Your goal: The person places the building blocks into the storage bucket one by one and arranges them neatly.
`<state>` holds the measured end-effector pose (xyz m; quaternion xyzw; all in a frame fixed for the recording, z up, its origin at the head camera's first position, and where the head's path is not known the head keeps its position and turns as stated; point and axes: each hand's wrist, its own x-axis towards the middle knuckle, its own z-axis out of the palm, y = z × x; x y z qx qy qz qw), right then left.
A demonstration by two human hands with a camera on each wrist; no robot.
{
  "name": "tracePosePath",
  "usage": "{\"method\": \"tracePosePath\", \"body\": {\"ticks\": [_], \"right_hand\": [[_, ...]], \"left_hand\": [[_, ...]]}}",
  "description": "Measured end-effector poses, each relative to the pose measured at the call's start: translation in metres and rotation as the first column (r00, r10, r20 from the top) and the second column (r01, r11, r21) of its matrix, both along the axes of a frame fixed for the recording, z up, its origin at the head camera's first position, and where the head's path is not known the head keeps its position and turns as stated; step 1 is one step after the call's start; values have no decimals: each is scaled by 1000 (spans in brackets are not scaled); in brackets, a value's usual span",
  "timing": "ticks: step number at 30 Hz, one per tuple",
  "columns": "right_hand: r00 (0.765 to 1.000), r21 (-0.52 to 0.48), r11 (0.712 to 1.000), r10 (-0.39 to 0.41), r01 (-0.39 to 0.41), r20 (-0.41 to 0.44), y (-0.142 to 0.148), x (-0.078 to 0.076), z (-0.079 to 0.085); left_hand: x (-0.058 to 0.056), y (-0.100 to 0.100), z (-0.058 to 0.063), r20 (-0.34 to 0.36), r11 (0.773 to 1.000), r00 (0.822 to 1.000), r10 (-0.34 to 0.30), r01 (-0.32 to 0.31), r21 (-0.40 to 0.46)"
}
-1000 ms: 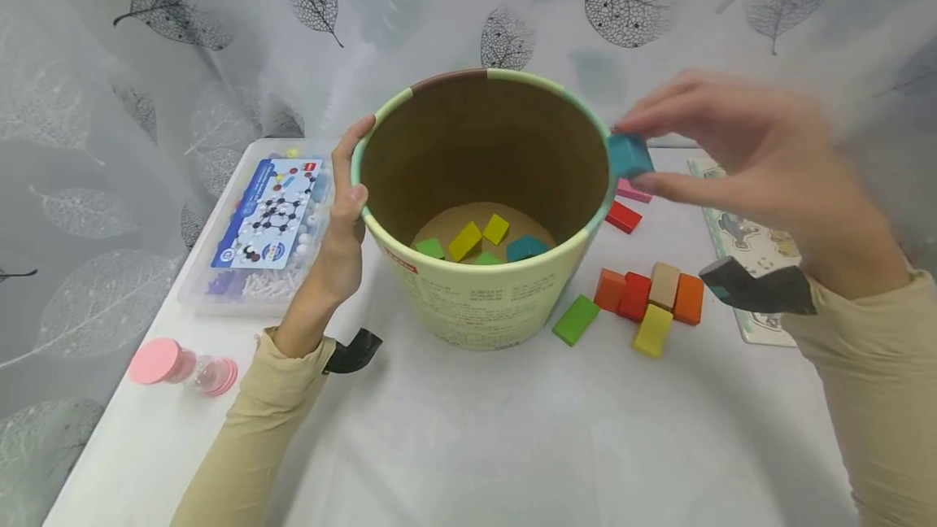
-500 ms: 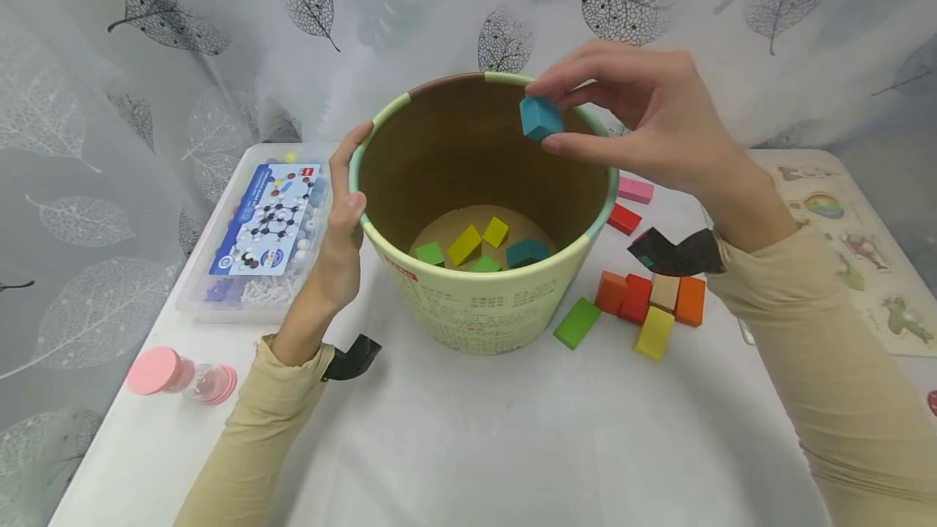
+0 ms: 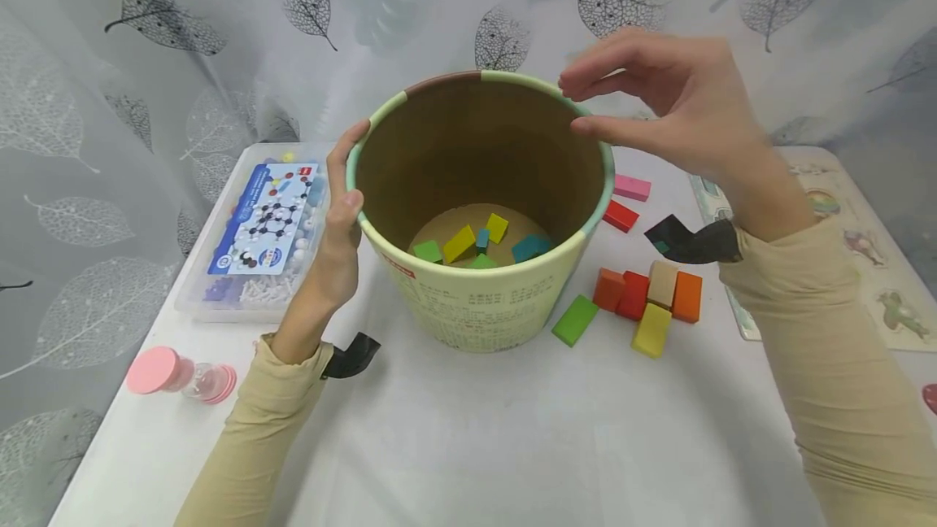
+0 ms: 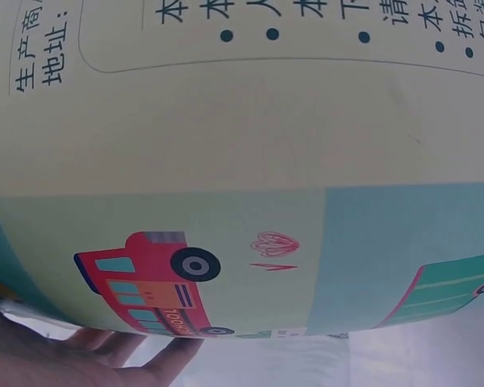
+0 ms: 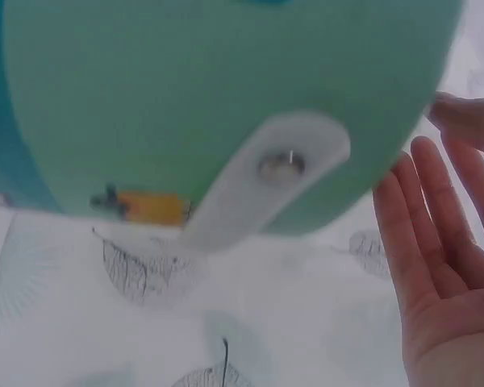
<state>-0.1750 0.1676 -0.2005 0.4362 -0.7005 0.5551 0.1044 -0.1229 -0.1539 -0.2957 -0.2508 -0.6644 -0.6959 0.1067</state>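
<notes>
A large pale bucket [image 3: 476,311] with a brown inside stands mid-table in the head view. My left hand [image 3: 338,242] holds it by its left side, fingers and thumb at the rim. At the upper right rim is my right hand [image 3: 666,100], fingers and thumb apart with nothing between them. On the bucket's floor lie several wooden blocks: a small blue block [image 3: 482,241], a yellow block [image 3: 459,244], a teal block [image 3: 530,248] and a green block [image 3: 428,251] among them. The right wrist view shows the right hand [image 5: 448,258] beside the bucket's green outer wall [image 5: 185,89].
Right of the bucket lie loose blocks, including a green block [image 3: 575,320], a yellow block [image 3: 651,330] and a pink block [image 3: 632,188]. Sticker-like boards [image 3: 889,267] lie at far right. A clear kit box [image 3: 256,230] and a pink hourglass [image 3: 183,374] are at left.
My right hand carried a blue block leftward over the bucket and let it go; it now lies inside on the floor. The hand has drawn back right. The left hand stayed put.
</notes>
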Motion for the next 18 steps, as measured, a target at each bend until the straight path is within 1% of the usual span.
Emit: {"method": "tracePosePath", "body": {"ticks": [2, 5, 7, 9, 11, 12, 13, 14, 15, 18], "right_hand": [[1000, -4, 1000, -29, 29, 2, 8, -2, -2], [997, -24, 997, -71, 71, 18, 22, -8, -10], [989, 4, 989, -149, 149, 10, 33, -11, -18], [965, 78, 962, -262, 261, 1, 43, -13, -29], [931, 194, 912, -364, 362, -25, 53, -16, -43], [912, 262, 876, -409, 405, -45, 58, -17, -50], [898, 322, 844, -436, 430, -57, 62, -19, -59], [888, 388, 809, -456, 442, -61, 66, -21, -68], [885, 436, 789, -463, 433, -42, 69, -23, -77], [878, 591, 710, -479, 383, 6, 78, -31, -103]], "left_hand": [[0, 0, 0, 2, 1000, 1000, -2, 2, 5], [0, 0, 0, 2, 1000, 1000, -6, 6, 10], [-1, 1, 0, 0, 1000, 1000, -12, 12, 16], [-1, 1, 1, -4, 1000, 1000, -21, 21, 22], [-1, 2, 1, -8, 999, 1000, -24, 25, 27], [-1, 2, 1, -8, 999, 1000, -21, 21, 27], [-1, 2, 1, -7, 999, 1000, -18, 18, 27], [0, 1, 1, -6, 1000, 1000, -12, 12, 26], [0, 1, 1, -4, 1000, 1000, -8, 8, 25], [0, 0, 0, -3, 1000, 1000, -4, 5, 25]]}}
